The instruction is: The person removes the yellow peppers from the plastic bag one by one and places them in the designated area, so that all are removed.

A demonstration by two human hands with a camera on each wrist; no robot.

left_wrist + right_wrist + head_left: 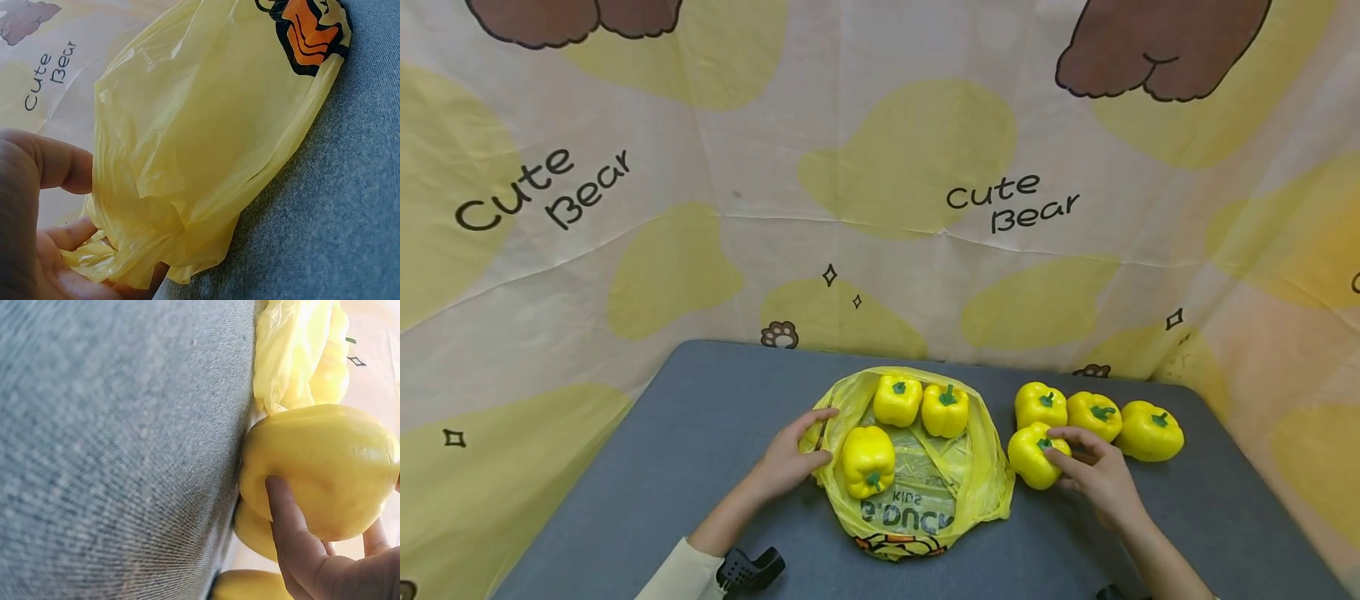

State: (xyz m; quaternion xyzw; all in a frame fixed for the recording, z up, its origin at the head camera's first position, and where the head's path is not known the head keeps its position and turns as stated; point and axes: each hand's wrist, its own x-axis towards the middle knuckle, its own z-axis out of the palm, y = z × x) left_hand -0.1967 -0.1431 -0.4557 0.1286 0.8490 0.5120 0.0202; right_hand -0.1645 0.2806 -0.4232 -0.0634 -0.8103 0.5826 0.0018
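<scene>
A yellow plastic bag (988,492) lies spread wide on the table, with printed letters and an orange-and-black picture on it. Inside sit three yellow bell peppers, one of them a pepper (868,461) at the near left. My left hand (790,457) holds the bag's left edge; the left wrist view shows bunched plastic (134,250) between thumb and fingers. To the right of the bag, my right hand (1097,475) grips a yellow bell pepper (1032,457) by its side. The right wrist view shows this pepper (322,469) low against the table, with fingers on it.
Three more yellow bell peppers stand in a row behind the right hand, among them a middle pepper (1092,408) and a rightmost pepper (1150,432). The grey-blue table (647,467) ends at a hanging printed cloth (880,275) behind and at the sides.
</scene>
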